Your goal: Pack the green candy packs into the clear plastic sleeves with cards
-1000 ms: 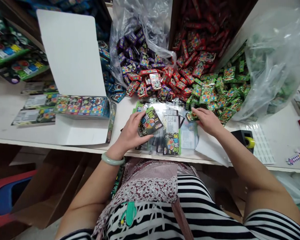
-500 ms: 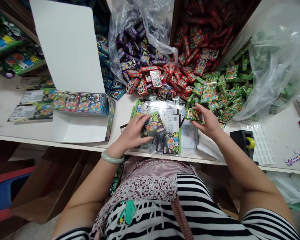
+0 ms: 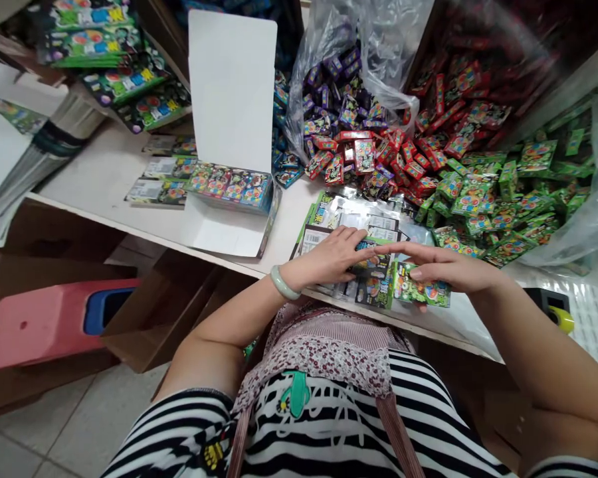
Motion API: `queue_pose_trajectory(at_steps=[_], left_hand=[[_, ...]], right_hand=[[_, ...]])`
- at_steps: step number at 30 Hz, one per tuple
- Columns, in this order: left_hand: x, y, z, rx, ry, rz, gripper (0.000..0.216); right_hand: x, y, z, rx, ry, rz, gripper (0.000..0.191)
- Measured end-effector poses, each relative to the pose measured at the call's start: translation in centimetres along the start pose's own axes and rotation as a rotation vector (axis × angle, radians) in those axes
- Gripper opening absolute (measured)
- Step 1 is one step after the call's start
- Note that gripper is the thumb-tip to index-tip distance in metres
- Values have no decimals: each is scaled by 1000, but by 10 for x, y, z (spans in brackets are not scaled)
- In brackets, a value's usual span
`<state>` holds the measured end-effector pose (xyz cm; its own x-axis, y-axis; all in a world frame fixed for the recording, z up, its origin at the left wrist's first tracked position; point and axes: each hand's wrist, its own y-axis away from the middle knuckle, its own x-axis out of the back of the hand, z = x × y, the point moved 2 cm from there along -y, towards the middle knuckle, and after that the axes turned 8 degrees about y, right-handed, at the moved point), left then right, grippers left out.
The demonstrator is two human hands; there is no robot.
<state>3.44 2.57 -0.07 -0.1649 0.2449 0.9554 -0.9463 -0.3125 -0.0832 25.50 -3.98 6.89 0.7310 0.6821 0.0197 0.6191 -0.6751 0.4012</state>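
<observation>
My right hand grips a small green candy box, thumb across its top and index finger stretched left over the packaging. That fingertip reaches my left hand's fingers and appears to touch them. My left hand, with a pale bangle at the wrist, lies with fingers spread on flat black-and-green printed packets. Part of the packets is hidden under both hands. Beyond them, shiny clear plastic packaging rests on the table.
Loose red boxes, purple boxes and green boxes are heaped behind. An open carton with a raised white lid stands left. A tape dispenser is at right, a pink stool below left.
The view has swung left. My right hand has brought the green candy box from the heap's edge down beside my left hand. The packet my left hand held tilted now lies flatter.
</observation>
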Motion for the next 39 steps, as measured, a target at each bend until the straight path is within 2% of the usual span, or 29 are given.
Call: queue_pose_trajectory(at_steps=[3, 6, 10, 16, 21, 28, 33, 39], left_hand=[[0, 1, 1, -55, -36, 3, 78], [3, 0, 2, -114, -68, 7, 74], [7, 0, 4, -162, -76, 38, 75], [3, 1, 3, -206, -41, 61, 54], [3, 2, 3, -220, -6, 32, 60], [6, 4, 3, -231, 31, 29, 63], [5, 4, 2, -227, 27, 42, 65], [4, 6, 1, -220, 11, 59, 60]], right_hand=[[4, -3, 0, -50, -79, -142, 66], [4, -7, 4, -147, -181, -198, 68], [5, -12, 5, -270, -236, -194, 71], [7, -18, 1, -365, -186, -128, 65], [7, -19, 1, -368, -126, -111, 65], [13, -21, 2, -252, 153, -81, 63], [6, -24, -5, -244, 240, -125, 72], [-1, -22, -10, -244, 322, -116, 80]])
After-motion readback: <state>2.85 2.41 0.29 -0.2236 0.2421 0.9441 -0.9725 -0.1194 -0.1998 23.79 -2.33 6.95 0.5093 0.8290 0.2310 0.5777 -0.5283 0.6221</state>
